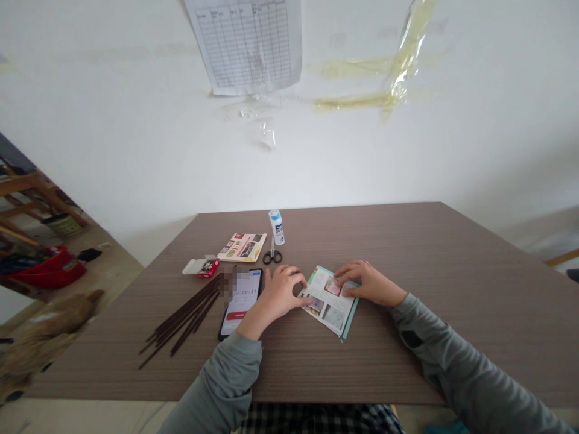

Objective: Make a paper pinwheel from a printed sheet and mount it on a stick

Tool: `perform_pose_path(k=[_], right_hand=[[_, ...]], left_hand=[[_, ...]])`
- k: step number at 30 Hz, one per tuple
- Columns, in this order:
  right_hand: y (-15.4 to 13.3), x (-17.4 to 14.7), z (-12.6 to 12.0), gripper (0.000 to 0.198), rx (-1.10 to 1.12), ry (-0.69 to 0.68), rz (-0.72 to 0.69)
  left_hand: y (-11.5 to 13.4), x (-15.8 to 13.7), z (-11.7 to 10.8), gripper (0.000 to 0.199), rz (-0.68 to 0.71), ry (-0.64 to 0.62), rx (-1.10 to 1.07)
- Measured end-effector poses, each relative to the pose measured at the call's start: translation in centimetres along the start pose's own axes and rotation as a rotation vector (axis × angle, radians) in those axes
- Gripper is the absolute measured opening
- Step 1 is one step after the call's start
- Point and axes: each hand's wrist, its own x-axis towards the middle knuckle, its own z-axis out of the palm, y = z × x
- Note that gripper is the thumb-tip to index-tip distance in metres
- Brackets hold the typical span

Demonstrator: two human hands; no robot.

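Note:
A printed booklet or magazine page (326,296) with small photos and a green edge lies tilted on the table in front of me. My left hand (284,290) is at its left edge, fingers curved and the thumb apart from the index finger, its thumb tip touching the paper. On the upper right part of the sheet rests my right hand (368,283), fingers stretched out over the print. Neither hand is closed round anything. Left of my left hand lies a phone (239,304) with a timer on its screen, partly covered by blurred squares.
Thin dark brown sticks (187,313) lie beside the phone. Farther back are an open red-and-white small box (208,267), another printed paper (243,247), black-handled scissors (272,256) and a white-and-blue glue stick (277,228). The brown table (429,259) meets a white wall.

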Motion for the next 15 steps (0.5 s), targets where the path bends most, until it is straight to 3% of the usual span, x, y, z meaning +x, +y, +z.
perform_pose_path(k=[3,9,15], right_hand=[[0.2,0.1,0.0,0.017,0.005,-0.062,0.03],[0.3,-0.2,1.4,0.043,-0.096,-0.043,0.054],[1.4,-0.4,2.1,0.055,-0.096,-0.052,0.007]], left_hand=[[-0.1,0.2,0.2,0.028,-0.003,0.008,0.022],[0.0,0.2,0.4,0.035,-0.044,0.056,0.09],[0.5,-0.2,0.5,0.055,-0.095,0.024,0.139]])
